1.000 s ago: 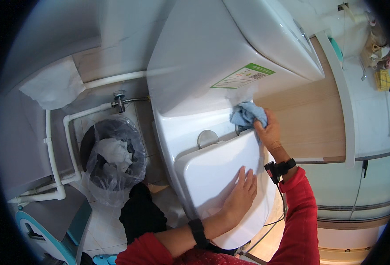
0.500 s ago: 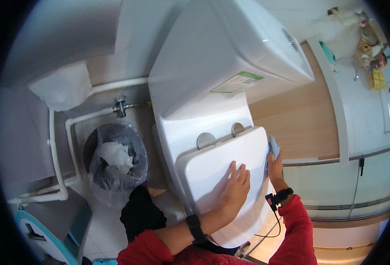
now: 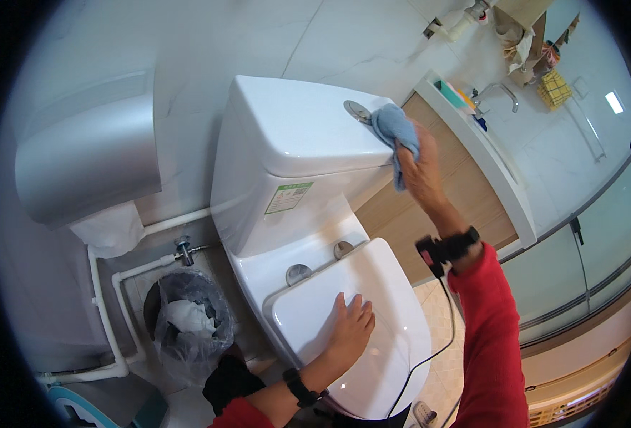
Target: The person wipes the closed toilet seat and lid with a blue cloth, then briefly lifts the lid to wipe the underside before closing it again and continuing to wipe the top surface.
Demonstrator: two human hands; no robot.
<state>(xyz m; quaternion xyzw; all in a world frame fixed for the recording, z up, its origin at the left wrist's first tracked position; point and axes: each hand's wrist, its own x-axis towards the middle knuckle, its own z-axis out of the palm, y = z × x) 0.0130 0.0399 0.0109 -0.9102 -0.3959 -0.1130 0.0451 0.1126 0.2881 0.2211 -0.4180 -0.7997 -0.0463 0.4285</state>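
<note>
A white toilet with its lid down stands in front of me. My left hand rests palm-down on that lid, fingers spread and holding nothing. Up at the right end of the cistern top, my right hand is closed on a light blue cloth. The cloth presses against the corner of the cistern, next to the round flush button, and part of it hangs over the edge. A green-and-white label is stuck on the cistern front.
Left of the toilet is a lined waste bin with white paper inside. White pipes run along the wall below a silver paper dispenser. On the right are a wood-panelled vanity, a tap and glass doors.
My right hand has moved with the cloth from the lid's right edge up to the cistern top. My left hand stays on the lid. The view has shifted, showing more of the cistern top.
</note>
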